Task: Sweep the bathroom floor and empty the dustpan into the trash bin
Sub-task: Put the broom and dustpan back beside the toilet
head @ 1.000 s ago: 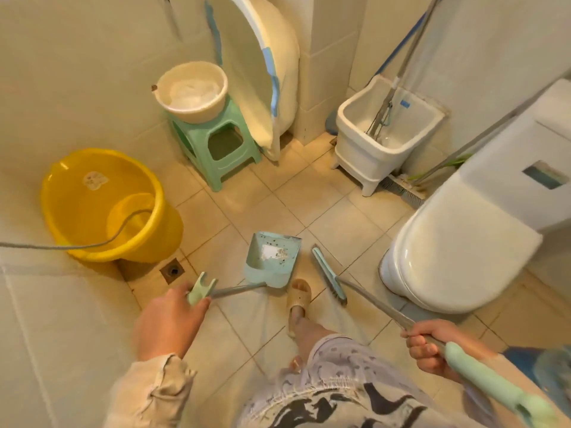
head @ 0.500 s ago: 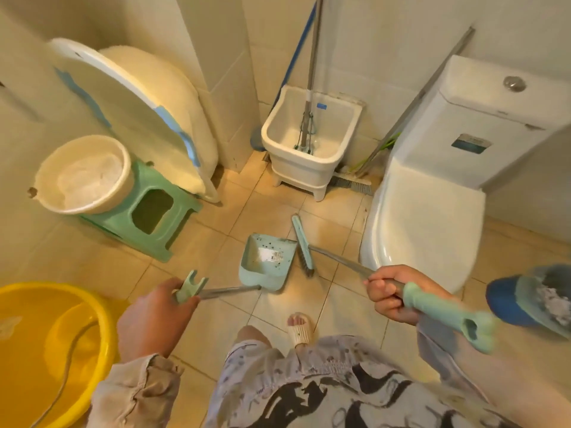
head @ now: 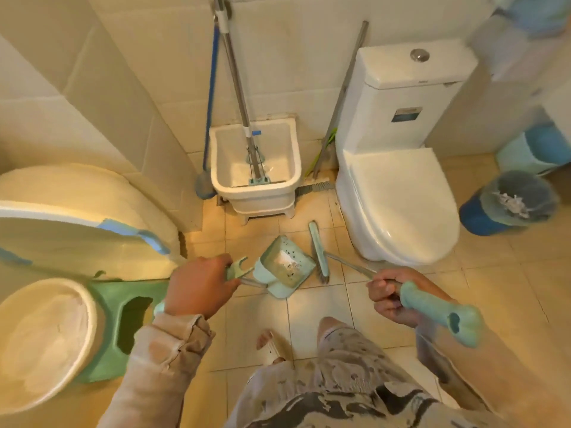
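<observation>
Toilet [head: 398, 211] right, stool [head: 123, 319] left

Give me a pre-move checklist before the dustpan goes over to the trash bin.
1. Left hand gripping dustpan handle: ok.
2. Debris inside dustpan, ready to carry: ok.
3. Right hand holding broom, clear of the pan mouth: ok.
4. Trash bin open, liner in place: ok.
5. Room left in bin: cannot tell.
6. Floor fully swept: cannot tell.
</observation>
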Tool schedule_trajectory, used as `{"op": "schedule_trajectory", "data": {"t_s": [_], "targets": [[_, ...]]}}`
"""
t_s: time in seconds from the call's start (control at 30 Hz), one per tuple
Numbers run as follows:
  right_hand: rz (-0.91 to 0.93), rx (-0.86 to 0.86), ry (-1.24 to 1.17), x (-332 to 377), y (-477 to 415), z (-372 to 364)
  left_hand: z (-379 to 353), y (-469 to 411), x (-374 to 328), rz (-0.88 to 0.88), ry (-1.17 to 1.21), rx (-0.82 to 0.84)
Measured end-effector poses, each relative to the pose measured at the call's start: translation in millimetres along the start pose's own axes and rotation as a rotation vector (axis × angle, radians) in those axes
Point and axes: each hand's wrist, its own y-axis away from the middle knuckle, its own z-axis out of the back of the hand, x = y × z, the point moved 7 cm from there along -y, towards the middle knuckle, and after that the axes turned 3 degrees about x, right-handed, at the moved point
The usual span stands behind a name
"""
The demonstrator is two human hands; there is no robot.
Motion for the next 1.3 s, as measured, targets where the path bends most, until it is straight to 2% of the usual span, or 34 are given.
{"op": "schedule_trajectory", "data": {"t_s": [0.3, 0.5, 0.7, 0.87, 0.97, 1.03, 1.07, 1.17, 1.3], "targets": [[0.121, -0.101, -0.213, -1.2, 4.4, 1.8, 38.0, -114.3, -66.5, -0.538, -0.309, 0.049], [0.169, -0.037, -0.416, 45.9, -18.0, -17.9, 53.5, -173.7, -128.0, -0.746, -0.488, 0.139], [0.326, 0.029, -0.623, 102.9, -39.2, -45.4, 73.2, -220.2, -178.1, -0.914, -0.733, 0.175], [0.402, 0.054, -0.771, 146.2, -46.8, -56.6, 93.6, -261.3, -216.7, -1.061, -0.865, 0.086], [0.421, 0.073, -0.841, 165.9, -56.1, -66.8, 110.3, -283.7, -232.9, -1.193, -0.864, 0.006], [0.422, 0.073, -0.906, 174.6, -64.7, -70.9, 119.3, -290.3, -242.7, -1.353, -0.941, -0.204], [0.421, 0.071, -0.942, 178.2, -70.0, -71.8, 121.6, -297.3, -244.7, -1.384, -0.990, -0.264], [0.399, 0.086, -1.002, 191.8, -82.8, -84.5, 112.9, -342.5, -241.5, -1.308, -1.026, -0.147], [0.375, 0.038, -1.081, 213.8, -103.7, -108.2, 119.8, -382.9, -247.9, -1.381, -1.016, -0.117]]}}
